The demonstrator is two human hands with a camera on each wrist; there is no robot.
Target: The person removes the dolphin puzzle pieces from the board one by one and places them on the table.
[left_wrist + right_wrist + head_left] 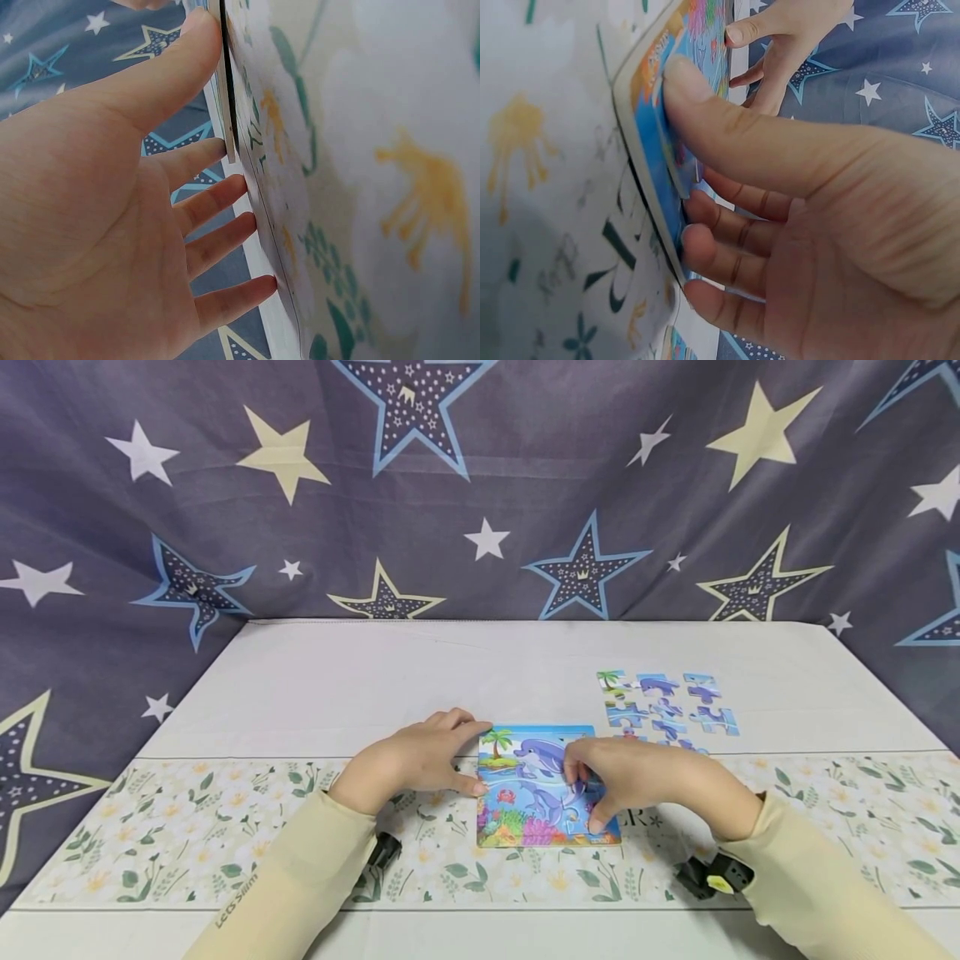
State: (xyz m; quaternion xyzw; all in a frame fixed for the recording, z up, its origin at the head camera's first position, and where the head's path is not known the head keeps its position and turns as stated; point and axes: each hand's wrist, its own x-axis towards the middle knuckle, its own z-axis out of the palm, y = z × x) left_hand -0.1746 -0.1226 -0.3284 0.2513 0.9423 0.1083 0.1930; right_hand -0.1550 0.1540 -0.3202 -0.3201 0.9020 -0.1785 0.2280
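Note:
A dolphin jigsaw board (525, 785) lies flat on the table, showing a palm tree, dolphins and coral. Against its left edge rests my left hand (420, 756), thumb and index finger touching the edge and the other fingers fairly straight. Over the board's right part, my right hand (645, 772) pinches a puzzle piece (673, 154) between thumb and curled fingers. In the right wrist view that piece sits slightly raised above the blue board surface. Part of it is hidden by the thumb. The left wrist view shows the board (228, 97) edge-on under the left thumb.
Several loose puzzle pieces (626, 716) lie in rows behind the right hand, the nearest partly hidden by it. A floral strip (247, 827) crosses the white table (375, 677). A dark star-patterned cloth (450, 552) hangs behind the table.

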